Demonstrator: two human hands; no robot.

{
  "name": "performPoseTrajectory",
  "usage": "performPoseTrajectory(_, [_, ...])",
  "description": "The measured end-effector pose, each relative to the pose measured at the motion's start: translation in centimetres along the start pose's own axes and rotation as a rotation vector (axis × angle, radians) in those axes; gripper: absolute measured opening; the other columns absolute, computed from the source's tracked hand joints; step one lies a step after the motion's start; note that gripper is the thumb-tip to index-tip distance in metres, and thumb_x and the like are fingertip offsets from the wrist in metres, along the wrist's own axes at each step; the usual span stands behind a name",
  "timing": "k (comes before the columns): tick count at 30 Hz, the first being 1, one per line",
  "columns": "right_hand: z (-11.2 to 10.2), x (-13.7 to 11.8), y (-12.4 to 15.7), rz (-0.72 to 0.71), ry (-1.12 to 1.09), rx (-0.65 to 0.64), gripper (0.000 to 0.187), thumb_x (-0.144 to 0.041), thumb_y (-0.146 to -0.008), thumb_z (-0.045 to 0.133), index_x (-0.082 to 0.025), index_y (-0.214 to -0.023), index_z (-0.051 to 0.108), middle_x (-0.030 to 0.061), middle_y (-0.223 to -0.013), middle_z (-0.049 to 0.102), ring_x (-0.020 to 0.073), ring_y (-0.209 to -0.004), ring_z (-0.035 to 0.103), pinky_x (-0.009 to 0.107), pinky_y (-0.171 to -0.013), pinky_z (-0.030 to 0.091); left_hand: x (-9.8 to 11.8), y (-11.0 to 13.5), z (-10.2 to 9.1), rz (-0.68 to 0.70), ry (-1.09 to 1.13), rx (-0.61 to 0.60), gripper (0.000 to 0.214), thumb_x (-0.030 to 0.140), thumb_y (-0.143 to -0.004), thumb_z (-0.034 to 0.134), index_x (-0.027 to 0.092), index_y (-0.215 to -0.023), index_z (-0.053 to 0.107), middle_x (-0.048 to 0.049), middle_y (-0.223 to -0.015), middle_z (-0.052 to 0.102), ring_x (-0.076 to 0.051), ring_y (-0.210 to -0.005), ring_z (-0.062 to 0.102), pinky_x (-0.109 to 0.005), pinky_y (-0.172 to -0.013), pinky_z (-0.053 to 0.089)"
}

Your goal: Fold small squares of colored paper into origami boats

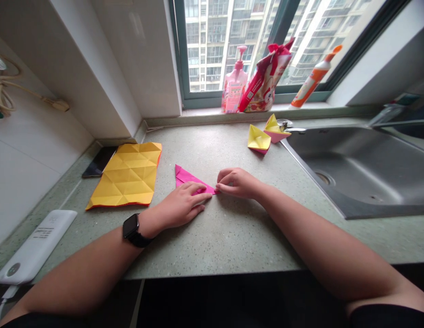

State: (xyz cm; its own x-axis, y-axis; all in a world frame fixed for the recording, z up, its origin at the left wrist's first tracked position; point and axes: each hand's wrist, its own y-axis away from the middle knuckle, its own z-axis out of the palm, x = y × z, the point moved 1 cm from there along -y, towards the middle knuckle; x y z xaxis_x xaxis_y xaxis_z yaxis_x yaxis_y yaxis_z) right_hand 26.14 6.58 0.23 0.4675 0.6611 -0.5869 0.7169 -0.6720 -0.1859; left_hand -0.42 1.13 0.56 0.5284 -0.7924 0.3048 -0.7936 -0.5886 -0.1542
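Note:
A pink sheet of paper [185, 176], folded into a triangle, lies flat on the countertop in front of me. My left hand [181, 202] rests over its lower part, fingers stretched out and pressing it down. At the triangle's right tip, my right hand [237, 183] pinches the corner between thumb and forefinger. Left of them spreads a creased yellow sheet of paper [126, 175] with a grid of folds and an orange-red underside. Two folded yellow-and-pink paper pieces [259, 138] stand near the sink, close together. The part of the pink paper under my left fingers is hidden.
A metal sink [349, 168] is set in at the right. Against the left wall lie a dark phone [99, 161] and a white power bank [37, 246] with a cable. A pink pump bottle [234, 86], a red bag [266, 82] and an orange-and-white bottle [312, 82] stand on the windowsill.

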Motion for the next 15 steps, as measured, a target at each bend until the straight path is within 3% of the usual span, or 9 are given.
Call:
performPoseTrajectory(7, [0.2, 0.0, -0.1, 0.011, 0.031, 0.012, 0.032, -0.026, -0.101, 0.064, -0.02, -0.073, 0.078, 0.0061, -0.088, 0.075, 0.0164, -0.077, 0.067, 0.032, -0.075, 0.048, 1.5, -0.6, 1.6, -0.099, -0.143, -0.03, 0.052, 0.047, -0.112, 0.055, 0.026, -0.159, 0.057, -0.0166, -0.15, 0.056, -0.037, -0.137, 0.051, -0.06, -0.121, 0.045])
performPoseTrajectory(15, [0.2, -0.1, -0.1, 0.023, 0.049, 0.008, 0.032, -0.026, -0.1, 0.064, -0.02, -0.072, 0.078, 0.0058, -0.088, 0.075, 0.0159, -0.076, 0.066, 0.031, -0.075, 0.048, 1.7, -0.9, 1.4, -0.121, -0.105, 0.004, 0.046, 0.046, -0.11, 0.058, 0.028, -0.152, 0.062, -0.014, -0.143, 0.059, -0.035, -0.134, 0.053, -0.058, -0.119, 0.046])
